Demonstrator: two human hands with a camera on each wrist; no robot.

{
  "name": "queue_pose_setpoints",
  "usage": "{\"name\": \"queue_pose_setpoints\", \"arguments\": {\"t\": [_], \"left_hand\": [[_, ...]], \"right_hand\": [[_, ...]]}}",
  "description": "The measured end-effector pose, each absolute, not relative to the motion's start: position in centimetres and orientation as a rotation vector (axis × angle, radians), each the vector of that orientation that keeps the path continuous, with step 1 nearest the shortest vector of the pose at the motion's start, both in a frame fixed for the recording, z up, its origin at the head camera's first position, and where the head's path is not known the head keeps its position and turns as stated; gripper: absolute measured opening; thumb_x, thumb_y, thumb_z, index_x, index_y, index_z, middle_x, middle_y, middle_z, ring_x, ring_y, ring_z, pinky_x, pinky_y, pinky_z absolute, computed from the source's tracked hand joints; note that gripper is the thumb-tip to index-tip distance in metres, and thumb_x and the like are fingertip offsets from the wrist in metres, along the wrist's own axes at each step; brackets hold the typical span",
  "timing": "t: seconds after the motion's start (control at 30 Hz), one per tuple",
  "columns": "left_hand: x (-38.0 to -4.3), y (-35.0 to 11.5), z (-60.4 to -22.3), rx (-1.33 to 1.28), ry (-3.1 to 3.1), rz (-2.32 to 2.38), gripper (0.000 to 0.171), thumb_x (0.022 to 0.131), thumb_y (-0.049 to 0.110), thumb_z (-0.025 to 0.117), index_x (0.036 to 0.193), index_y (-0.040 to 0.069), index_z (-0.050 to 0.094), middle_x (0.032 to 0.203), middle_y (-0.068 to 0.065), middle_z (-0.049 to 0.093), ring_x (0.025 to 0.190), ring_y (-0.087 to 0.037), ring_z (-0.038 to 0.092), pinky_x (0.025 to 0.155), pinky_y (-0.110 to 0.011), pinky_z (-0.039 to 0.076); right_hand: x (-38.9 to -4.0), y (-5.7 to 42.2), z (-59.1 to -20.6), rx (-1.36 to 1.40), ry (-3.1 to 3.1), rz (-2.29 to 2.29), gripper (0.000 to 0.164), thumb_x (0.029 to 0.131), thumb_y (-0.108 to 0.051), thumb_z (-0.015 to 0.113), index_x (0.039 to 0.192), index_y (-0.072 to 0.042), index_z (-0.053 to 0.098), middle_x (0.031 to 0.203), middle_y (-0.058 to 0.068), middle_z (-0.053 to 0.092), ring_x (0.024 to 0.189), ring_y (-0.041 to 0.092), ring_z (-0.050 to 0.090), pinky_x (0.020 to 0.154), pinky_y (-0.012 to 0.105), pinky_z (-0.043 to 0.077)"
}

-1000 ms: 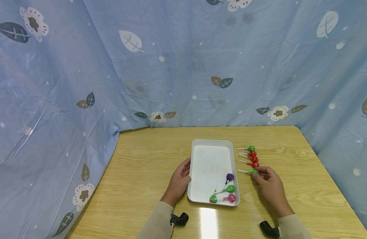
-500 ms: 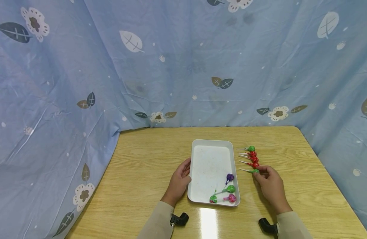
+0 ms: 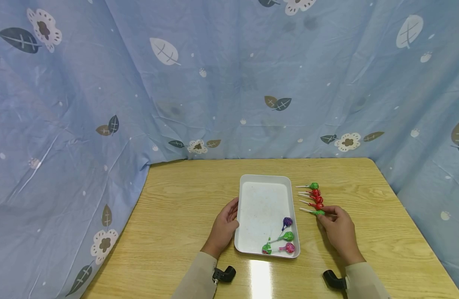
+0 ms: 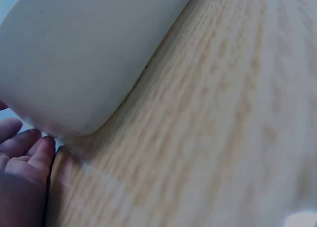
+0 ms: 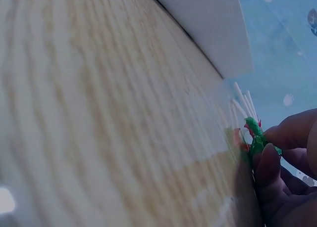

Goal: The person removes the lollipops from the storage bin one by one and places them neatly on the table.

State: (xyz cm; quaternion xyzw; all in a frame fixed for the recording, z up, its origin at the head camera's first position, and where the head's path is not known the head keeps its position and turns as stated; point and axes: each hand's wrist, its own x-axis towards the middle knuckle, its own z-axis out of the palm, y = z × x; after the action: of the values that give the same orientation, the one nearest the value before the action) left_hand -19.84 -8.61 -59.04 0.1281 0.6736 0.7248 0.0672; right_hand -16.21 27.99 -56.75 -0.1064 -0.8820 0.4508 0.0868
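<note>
My right hand (image 3: 339,232) pinches a green-wrapped lollipop (image 3: 319,212) by its round head, its white stick pointing left toward the tray. In the right wrist view thumb and fingertips close on the green wrapper (image 5: 255,143). Just beyond it lies a column of lollipops: several red ones (image 3: 318,199) and a green one (image 3: 314,185) at the far end, sticks to the left. My left hand (image 3: 223,226) holds the white tray (image 3: 264,179) at its left side, thumb at the rim and fingers along the outer wall. In the left wrist view curled fingers (image 4: 42,150) touch the tray's wall.
Inside the tray's near right part lie a purple lollipop (image 3: 287,221), two green ones (image 3: 288,236) and a pink one (image 3: 289,247). The wooden table (image 3: 184,207) ends at a blue patterned curtain (image 3: 222,83) behind and beside it.
My right hand has moved the pinched green lollipop slightly right and away from me, closer to the red ones, and its stick has turned a little. The left hand and tray have stayed put.
</note>
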Motion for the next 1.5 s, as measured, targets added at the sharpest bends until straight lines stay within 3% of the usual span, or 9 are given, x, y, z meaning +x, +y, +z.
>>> {"name": "queue_pose_setpoints", "arguments": {"t": [0.8, 1.07, 1.23, 1.5], "left_hand": [[-19.9, -8.6, -59.1, 0.374, 2.043, 2.174, 0.080, 0.089, -0.015, 0.043, 0.168, -0.001, 0.035, 0.169, -0.019, 0.040, 0.154, -0.030, 0.041, 0.124, -0.039, 0.036], [-19.8, -8.6, -59.1, 0.378, 2.038, 2.177, 0.081, 0.089, -0.015, 0.043, 0.168, -0.001, 0.035, 0.169, -0.019, 0.040, 0.154, -0.029, 0.040, 0.124, -0.037, 0.036], [-19.9, -8.6, -59.1, 0.377, 2.043, 2.176, 0.080, 0.089, -0.015, 0.043, 0.168, -0.001, 0.035, 0.169, -0.018, 0.040, 0.154, -0.030, 0.041, 0.124, -0.037, 0.037], [-19.9, -8.6, -59.1, 0.373, 2.039, 2.181, 0.080, 0.089, -0.013, 0.044, 0.168, -0.001, 0.035, 0.169, -0.018, 0.041, 0.154, -0.029, 0.041, 0.122, -0.034, 0.038]], "right_hand": [[-15.9, 27.8, -56.3, -0.335, -2.590, 1.399, 0.034, 0.107, -0.013, 0.069, 0.134, 0.008, 0.064, 0.126, 0.023, 0.056, 0.089, 0.021, 0.059, 0.056, 0.025, 0.052], [-15.5, 27.8, -55.6, -0.325, -2.543, 1.488, 0.037, 0.109, -0.018, 0.069, 0.138, 0.005, 0.062, 0.133, 0.022, 0.053, 0.084, 0.013, 0.061, 0.054, 0.027, 0.054], [-15.5, 27.6, -55.2, -0.288, -2.515, 1.525, 0.039, 0.108, -0.019, 0.070, 0.140, 0.004, 0.062, 0.132, 0.022, 0.056, 0.085, 0.013, 0.061, 0.053, 0.028, 0.054], [-15.5, 26.8, -54.5, -0.174, -2.463, 1.616, 0.041, 0.106, -0.013, 0.072, 0.142, 0.003, 0.058, 0.135, 0.022, 0.061, 0.095, 0.006, 0.063, 0.069, 0.023, 0.058]]}}
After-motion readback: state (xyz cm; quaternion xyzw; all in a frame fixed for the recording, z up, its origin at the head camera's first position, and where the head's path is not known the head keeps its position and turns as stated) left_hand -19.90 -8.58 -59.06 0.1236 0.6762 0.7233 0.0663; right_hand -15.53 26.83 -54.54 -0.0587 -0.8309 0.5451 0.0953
